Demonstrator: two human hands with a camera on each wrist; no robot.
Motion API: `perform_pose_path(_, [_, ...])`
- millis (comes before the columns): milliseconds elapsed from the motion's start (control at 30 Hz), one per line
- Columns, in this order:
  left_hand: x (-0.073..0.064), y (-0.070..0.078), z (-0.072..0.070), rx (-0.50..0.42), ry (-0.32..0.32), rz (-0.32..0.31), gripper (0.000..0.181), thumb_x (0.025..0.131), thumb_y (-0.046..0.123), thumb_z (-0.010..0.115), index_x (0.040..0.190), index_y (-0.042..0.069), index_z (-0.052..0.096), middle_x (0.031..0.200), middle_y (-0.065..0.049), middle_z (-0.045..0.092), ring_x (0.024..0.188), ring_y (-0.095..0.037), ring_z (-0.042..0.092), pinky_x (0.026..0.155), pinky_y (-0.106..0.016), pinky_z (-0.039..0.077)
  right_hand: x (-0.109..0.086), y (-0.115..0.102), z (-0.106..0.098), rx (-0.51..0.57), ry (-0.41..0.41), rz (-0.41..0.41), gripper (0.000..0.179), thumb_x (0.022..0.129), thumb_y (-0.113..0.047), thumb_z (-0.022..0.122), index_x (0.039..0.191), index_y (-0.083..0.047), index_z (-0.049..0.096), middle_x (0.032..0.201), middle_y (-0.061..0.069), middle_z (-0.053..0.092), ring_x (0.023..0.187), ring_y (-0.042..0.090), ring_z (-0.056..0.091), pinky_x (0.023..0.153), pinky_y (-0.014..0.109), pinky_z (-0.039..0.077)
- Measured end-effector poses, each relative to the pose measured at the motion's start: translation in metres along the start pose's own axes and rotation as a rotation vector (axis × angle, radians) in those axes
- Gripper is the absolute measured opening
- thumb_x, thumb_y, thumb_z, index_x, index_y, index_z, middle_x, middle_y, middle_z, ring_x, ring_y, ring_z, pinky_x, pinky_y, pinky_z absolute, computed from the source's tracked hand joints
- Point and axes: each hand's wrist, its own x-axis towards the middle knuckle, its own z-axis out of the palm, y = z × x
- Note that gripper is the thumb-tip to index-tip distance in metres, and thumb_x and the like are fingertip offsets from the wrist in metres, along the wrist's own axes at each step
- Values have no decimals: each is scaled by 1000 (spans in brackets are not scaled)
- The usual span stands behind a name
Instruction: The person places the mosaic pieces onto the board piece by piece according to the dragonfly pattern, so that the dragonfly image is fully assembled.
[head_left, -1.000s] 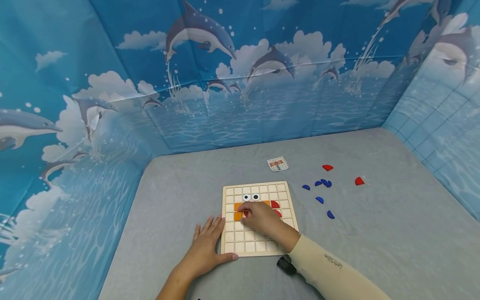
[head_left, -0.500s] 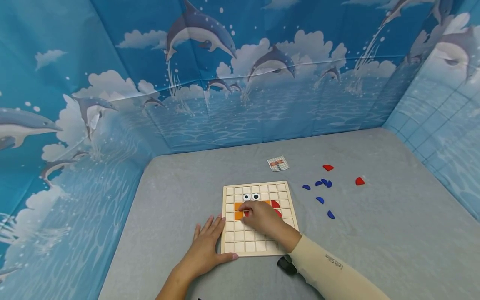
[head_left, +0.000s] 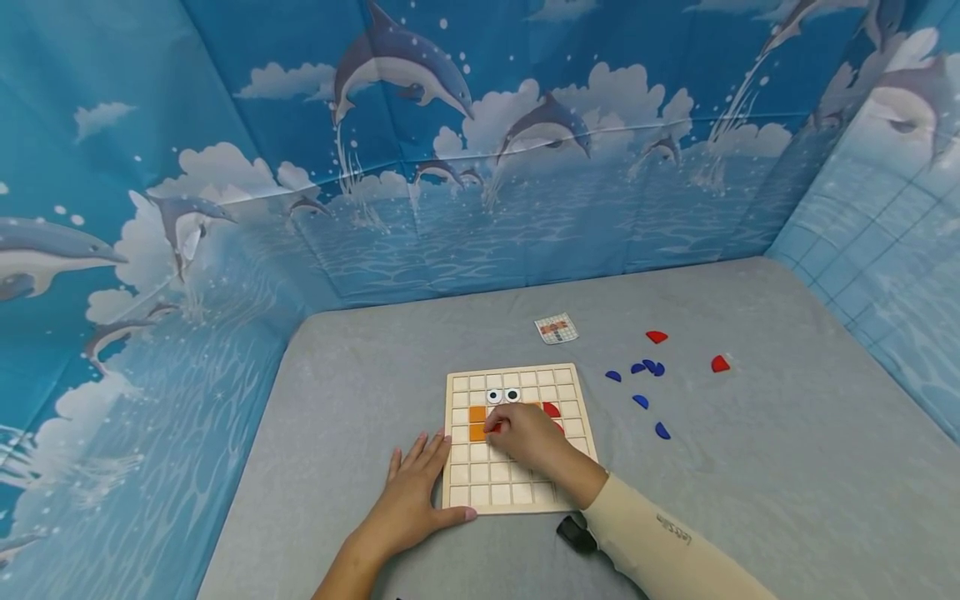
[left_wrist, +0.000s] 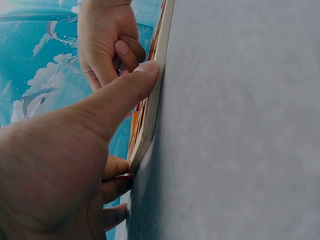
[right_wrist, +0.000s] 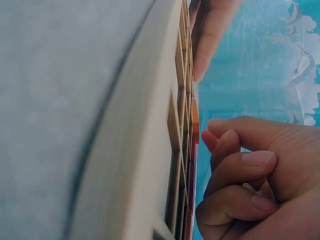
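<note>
A wooden grid board (head_left: 480,496) lies on the grey cloth. My left hand (head_left: 412,500) steadies its near left corner, fingers spread along the left edge and thumb (left_wrist: 147,70) against the front edge. Over the middle of the board my right hand (head_left: 528,437) pinches a small red piece (right_wrist: 209,140) between thumb and forefinger, its other fingers curled in. Set in the board are two orange squares (head_left: 477,432) left of the right hand, two round eye pieces (head_left: 512,395) above it and a red quarter-circle (head_left: 551,410) to its right. My right hand hides several cells.
Several blue half-circles (head_left: 641,402) and two loose red quarter-circles (head_left: 720,363) lie right of the board. A pattern card (head_left: 557,328) lies behind it. A black object (head_left: 576,533) shows by the right wrist. A dolphin-printed curtain (head_left: 480,225) encloses the back and sides.
My right fingertips have shifted slightly right, uncovering more of the orange squares. My left hand stays at the board's corner.
</note>
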Motion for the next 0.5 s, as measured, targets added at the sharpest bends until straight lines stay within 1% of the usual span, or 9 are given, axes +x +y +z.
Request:
perform_pose_path(100, [0, 0, 1, 3, 2, 3, 112, 76, 68, 76, 160, 11, 30, 168, -8, 27, 158, -36, 16, 120, -71, 6, 0, 1, 0, -2, -6, -15, 9, 85, -14, 77, 82, -21, 72, 62, -8, 52, 57, 8, 47, 54, 22, 37])
perform_pose_path(200, [0, 0, 1, 4, 5, 4, 112, 76, 68, 76, 160, 12, 30, 167, -8, 27, 157, -36, 16, 120, -71, 7, 0, 1, 0, 7, -7, -7, 9, 85, -15, 77, 82, -21, 72, 63, -8, 52, 58, 8, 47, 54, 23, 38])
perform_pose_path(400, [-1, 1, 1, 7, 9, 6, 112, 76, 68, 76, 160, 11, 30, 167, -9, 28, 157, -36, 18, 120, -71, 7, -3, -3, -9, 66, 7, 23, 4, 88, -17, 77, 90, -19, 73, 66, -5, 55, 60, 10, 50, 56, 24, 40])
perform_pose_path(500, [-1, 1, 1, 7, 10, 5, 112, 76, 68, 76, 160, 11, 30, 167, -9, 29, 157, -36, 18, 120, -71, 7, -5, -5, -17, 112, 17, 22, 6, 89, -18, 76, 95, -18, 74, 66, -5, 54, 59, 12, 49, 57, 25, 39])
